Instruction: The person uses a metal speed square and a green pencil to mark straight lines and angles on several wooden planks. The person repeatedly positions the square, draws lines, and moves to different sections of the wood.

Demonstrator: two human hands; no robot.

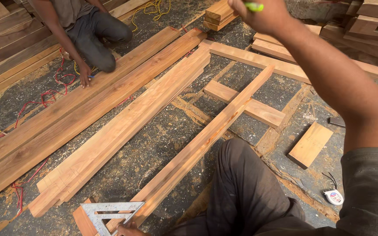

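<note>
My right hand (261, 15) is raised at the top of the view, shut on a small bright green marker (254, 6). My left hand (130, 229) shows only at the bottom edge, fingers touching a grey metal triangular square (110, 212). The square lies on the near end of a long narrow wooden plank (202, 146) that runs diagonally away from me. My knee in dark trousers (246, 183) rests beside the plank.
Several long planks (110, 105) lie side by side to the left. Another person (82, 26) squats at the top left, a hand on a plank. Red and yellow cables (44, 98), short boards (309, 144), a tape measure (333, 196) and stacked timber (372, 26) surround me.
</note>
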